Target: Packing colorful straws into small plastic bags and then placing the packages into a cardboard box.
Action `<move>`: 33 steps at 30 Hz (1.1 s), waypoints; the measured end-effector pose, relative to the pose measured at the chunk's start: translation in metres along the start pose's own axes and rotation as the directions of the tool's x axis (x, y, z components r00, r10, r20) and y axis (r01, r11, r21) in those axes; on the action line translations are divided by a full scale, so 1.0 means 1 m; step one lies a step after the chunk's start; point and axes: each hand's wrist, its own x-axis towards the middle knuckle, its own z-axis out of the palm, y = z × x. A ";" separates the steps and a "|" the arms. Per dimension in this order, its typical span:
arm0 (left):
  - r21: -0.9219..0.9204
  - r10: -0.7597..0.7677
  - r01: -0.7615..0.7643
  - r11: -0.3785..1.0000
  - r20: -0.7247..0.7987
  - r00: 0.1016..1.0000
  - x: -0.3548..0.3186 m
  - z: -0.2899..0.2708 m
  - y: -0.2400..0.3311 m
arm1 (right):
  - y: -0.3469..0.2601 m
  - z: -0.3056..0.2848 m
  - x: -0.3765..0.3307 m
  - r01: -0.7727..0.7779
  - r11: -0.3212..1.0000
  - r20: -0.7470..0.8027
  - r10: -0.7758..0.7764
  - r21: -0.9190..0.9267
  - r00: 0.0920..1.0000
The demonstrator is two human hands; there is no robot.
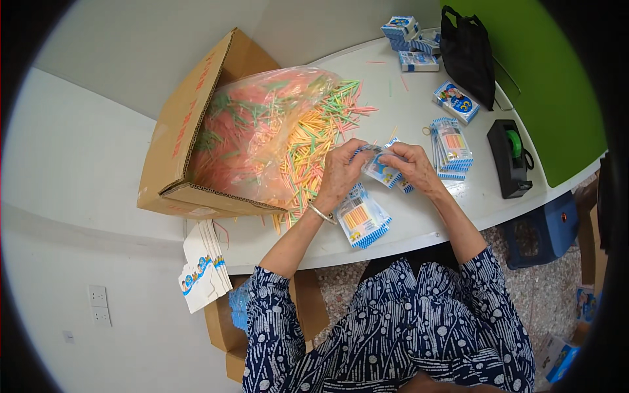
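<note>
Between my two hands is a small clear plastic packet with blue-and-white print (381,171). My left hand (342,169) pinches its left upper edge, and my right hand (416,169) grips the right side. Just below my left hand lies a stack of filled packets (360,217), their pastel sticks showing through the film. Part of another packet shows under the held one. Left of my hands, loose pink, yellow and green sticks (311,147) spill from a plastic bag (262,124) inside a tipped cardboard box (171,137).
At the right are a pile of packets (452,145), a small printed box (457,103), a black tape dispenser (503,164) and a black bag (468,59). Small boxes (401,29) stand at the back. Flat cartons (203,268) overhang the table's left edge. A blue stool (544,229) is below.
</note>
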 end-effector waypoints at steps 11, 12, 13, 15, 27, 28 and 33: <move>0.367 0.108 -0.134 0.920 0.091 0.990 0.007 -0.017 -0.010 | 0.004 0.000 0.001 0.096 0.983 0.067 -0.087 -0.157 0.994; 0.212 0.132 -0.135 0.968 0.029 0.991 0.011 -0.021 -0.010 | 0.005 0.000 0.001 0.119 0.985 0.049 -0.114 -0.123 0.992; 0.050 0.144 -0.142 0.989 -0.037 0.989 0.017 -0.027 -0.011 | 0.008 -0.002 0.002 0.117 0.986 0.046 -0.112 -0.121 0.993; 0.627 0.405 -0.384 0.678 0.118 0.907 0.037 -0.063 -0.016 | 0.015 -0.007 0.003 0.095 0.979 0.000 -0.096 -0.178 0.995; 0.928 0.177 -0.307 -0.210 0.345 0.922 0.053 -0.103 -0.082 | 0.010 -0.004 0.000 0.054 0.991 -0.058 -0.061 -0.119 0.996; 0.928 0.176 -0.306 -0.211 0.344 0.922 0.054 -0.104 -0.085 | 0.010 -0.004 0.000 0.055 0.992 -0.057 -0.062 -0.117 0.996; 0.943 0.117 -0.288 -0.165 0.309 0.944 0.062 -0.098 -0.092 | 0.012 -0.006 0.000 0.045 0.989 -0.056 -0.053 -0.139 0.997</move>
